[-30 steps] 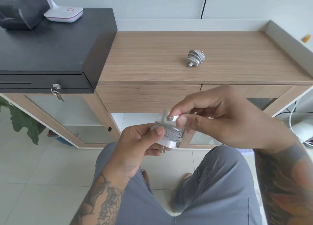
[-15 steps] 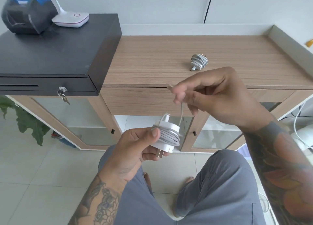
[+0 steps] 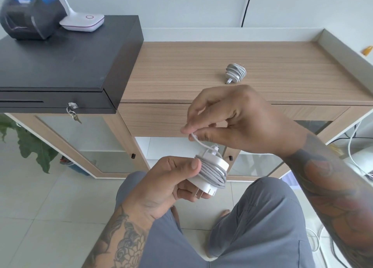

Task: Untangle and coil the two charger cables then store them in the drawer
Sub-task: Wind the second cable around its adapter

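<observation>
Spanning most of the view, the wooden cabinet [image 3: 181, 70] carries a flat top with a raised grey rim at the back and right. A closed drawer front [image 3: 153, 119] sits just under the top edge, with glass doors [image 3: 84, 138] below. At the left a black cash drawer [image 3: 60, 62] rests on the cabinet, a key [image 3: 73, 114] hanging from its lock; a dark rounded device [image 3: 30, 13] and a white lamp base [image 3: 82, 22] stand on it. Green leaves [image 3: 30, 144] show at floor level on the left, loose white cables [image 3: 355, 146] at the right edge. The person's grey trousers [image 3: 252, 227] fill the lower frame over pale floor tiles.

Left hand [image 3: 167, 185] — fingers and thumb curled round the white charger [image 3: 212, 173], which is held in the air in front of the cabinet, prongs pointing down, grey cable wound in several turns about its body. Right hand [image 3: 238, 122] — thumb and forefinger pinch the loose cable end [image 3: 198, 141], which runs a short way down to the charger's top.

Second charger [image 3: 236, 73]: lying on the cabinet top, right of centre, already wrapped in its own cable, well apart from both hands, prongs pointing away from the camera.
</observation>
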